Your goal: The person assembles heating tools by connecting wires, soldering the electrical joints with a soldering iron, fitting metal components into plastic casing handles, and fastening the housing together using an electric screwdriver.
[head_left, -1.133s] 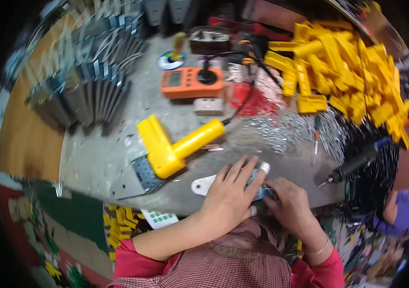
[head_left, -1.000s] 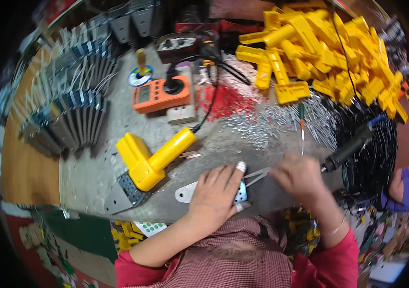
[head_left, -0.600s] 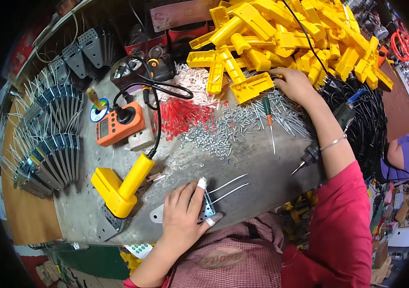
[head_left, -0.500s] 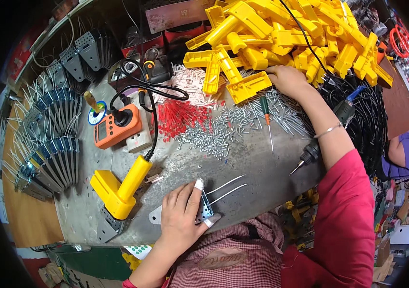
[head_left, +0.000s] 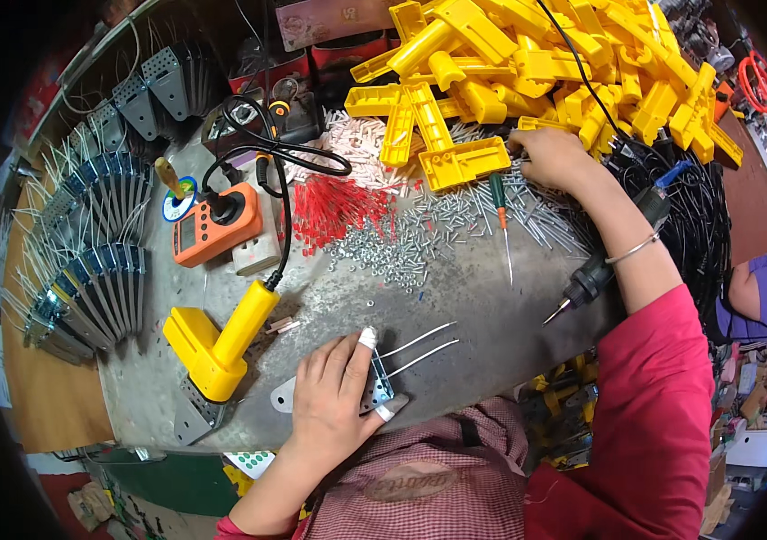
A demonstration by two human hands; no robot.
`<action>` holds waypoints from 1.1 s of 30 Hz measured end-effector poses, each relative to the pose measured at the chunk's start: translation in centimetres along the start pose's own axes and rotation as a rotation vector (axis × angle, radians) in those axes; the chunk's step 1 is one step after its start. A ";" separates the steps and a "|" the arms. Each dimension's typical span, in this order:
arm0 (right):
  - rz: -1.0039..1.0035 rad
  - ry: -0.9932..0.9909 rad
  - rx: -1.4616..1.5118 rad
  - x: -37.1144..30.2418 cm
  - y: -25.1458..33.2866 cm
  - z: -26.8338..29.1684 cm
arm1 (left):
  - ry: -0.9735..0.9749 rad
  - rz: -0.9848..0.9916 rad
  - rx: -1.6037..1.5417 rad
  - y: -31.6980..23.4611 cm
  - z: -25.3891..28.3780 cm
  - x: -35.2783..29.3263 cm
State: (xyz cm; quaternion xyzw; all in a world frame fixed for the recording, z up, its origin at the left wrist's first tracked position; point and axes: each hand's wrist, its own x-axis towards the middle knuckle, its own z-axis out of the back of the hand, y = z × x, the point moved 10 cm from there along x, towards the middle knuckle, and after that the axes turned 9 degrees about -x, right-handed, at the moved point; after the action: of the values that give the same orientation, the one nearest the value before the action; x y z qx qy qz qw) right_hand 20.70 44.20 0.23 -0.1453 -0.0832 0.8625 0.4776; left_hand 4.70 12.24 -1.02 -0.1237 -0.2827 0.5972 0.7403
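My left hand is closed over a perforated metal bracket near the table's front edge, with white tape around the thumb and index fingertip. Two white wires stick out to the right of the bracket, whose rounded end shows left of the hand. At the far side my right hand curls its fingers at the edge of a yellow plastic housing piece, at the front of a pile of yellow housings. Its fingertips are partly hidden. Long screws lie just below that hand.
A yellow tool handle with a metal plate lies at left, corded to an orange meter. Brackets with wires stand at far left. Small nuts and screws, red parts, a screwdriver and an electric screwdriver lie midtable.
My right hand has drawn slightly right and nearer, and a yellow housing edge now shows behind its fingers. The left hand stays on the bracket; the view has shifted a little.
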 end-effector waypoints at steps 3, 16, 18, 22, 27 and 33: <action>-0.031 0.046 -0.084 -0.7 0.3 0.0 | -0.021 0.010 0.000 0.0 0.1 -0.3; 0.062 -0.375 0.128 -5.8 0.2 2.8 | -0.018 0.031 -0.040 0.0 0.7 0.1; 0.110 -0.565 0.236 -7.9 0.7 4.7 | -0.040 0.001 -0.046 0.0 0.9 0.0; 0.141 -0.754 0.253 -9.7 -0.4 5.6 | -0.020 0.015 -0.057 0.4 0.8 0.5; -0.041 -0.431 0.956 -13.1 5.4 2.1 | -0.049 0.124 -0.207 0.8 2.2 0.5; 0.273 -0.609 0.807 -17.9 11.8 2.6 | -0.033 0.195 -0.212 1.3 3.2 1.3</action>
State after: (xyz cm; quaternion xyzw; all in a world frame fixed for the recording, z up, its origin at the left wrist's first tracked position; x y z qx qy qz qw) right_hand 19.40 22.78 2.44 0.2983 0.1403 0.8834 0.3331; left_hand 1.97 13.33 1.25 -0.2182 -0.3429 0.6352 0.6568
